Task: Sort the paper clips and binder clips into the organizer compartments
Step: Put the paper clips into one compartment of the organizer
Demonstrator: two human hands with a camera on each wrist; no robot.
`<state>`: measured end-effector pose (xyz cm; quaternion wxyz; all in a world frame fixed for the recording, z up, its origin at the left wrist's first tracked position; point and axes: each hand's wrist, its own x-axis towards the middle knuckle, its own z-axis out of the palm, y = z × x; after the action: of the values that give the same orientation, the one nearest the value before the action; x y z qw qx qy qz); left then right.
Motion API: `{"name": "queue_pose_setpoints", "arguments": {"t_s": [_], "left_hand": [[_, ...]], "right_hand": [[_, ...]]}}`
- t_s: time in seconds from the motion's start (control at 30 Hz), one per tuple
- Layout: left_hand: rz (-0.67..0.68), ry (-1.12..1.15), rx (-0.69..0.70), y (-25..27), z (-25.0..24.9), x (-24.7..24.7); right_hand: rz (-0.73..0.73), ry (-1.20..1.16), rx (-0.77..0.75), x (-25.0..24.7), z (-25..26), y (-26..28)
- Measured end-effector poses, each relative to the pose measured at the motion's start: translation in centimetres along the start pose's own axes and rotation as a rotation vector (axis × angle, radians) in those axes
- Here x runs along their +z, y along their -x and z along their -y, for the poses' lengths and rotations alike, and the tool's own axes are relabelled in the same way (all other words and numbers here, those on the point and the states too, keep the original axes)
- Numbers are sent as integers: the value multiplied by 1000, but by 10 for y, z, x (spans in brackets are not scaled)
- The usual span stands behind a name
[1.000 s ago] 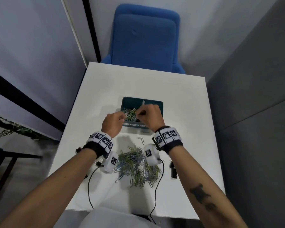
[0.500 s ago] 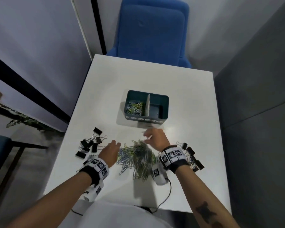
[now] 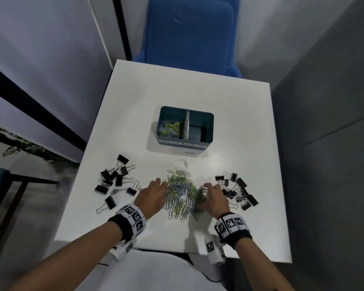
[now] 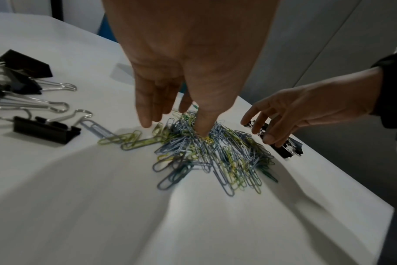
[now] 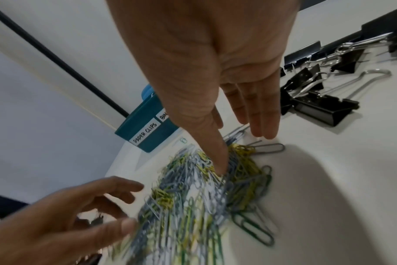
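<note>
The pile of paper clips (image 3: 182, 193) lies on the white bench (image 3: 229, 114), a little nearer to the person than the teal organizer (image 3: 206, 141). Between the pile and the organizer the bench surface is open, with only a few single clips there. On the far side of the organizer much free bench remains up to the far edge, where a blue chair (image 3: 189, 32) stands. Left of the pile one group of black binder clips (image 3: 116, 179) is scattered, reaching close to the left edge of the bench. Right of the pile a second group of binder clips (image 3: 237, 192) lies. The organizer's left compartment, labelled "PAPER CLIPS", holds coloured clips; its right compartment looks dark inside.

The left hand (image 3: 152, 196) is at the left side of the pile, fingers (image 4: 202, 125) spread and pointing down, the thumb touching the clips. The right hand (image 3: 211, 198) is at the right side of the pile, fingers (image 5: 220, 157) also spread wide, the thumb pushed into the clips. Neither hand grips a clip.
</note>
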<state>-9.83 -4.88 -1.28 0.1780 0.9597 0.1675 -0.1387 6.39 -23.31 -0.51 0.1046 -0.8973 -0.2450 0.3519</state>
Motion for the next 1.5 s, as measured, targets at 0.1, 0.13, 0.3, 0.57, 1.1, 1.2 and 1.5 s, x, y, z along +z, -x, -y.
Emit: {"name": "queue_pose_setpoints", "arguments": {"t_s": [0.1, 0.13, 0.3, 0.57, 1.1, 1.2, 1.5], "left_hand": [[0, -58, -127, 13, 8, 0], [4, -59, -168, 17, 9, 2], [82, -85, -204, 29, 2, 20], [46, 5, 21, 16, -14, 13], [139, 117, -83, -3, -11, 14], [123, 96, -92, -13, -20, 10], [7, 291, -66, -15, -6, -5]], "right_hand": [[26, 41, 26, 11, 2, 3], [28, 42, 30, 14, 4, 3], [4, 17, -25, 27, 23, 0], [-57, -91, -173, 23, 40, -12], [-54, 83, -209, 30, 25, -3], [-68, 83, -231, 31, 35, -8], [-111, -114, -213, 14, 30, -16]]}}
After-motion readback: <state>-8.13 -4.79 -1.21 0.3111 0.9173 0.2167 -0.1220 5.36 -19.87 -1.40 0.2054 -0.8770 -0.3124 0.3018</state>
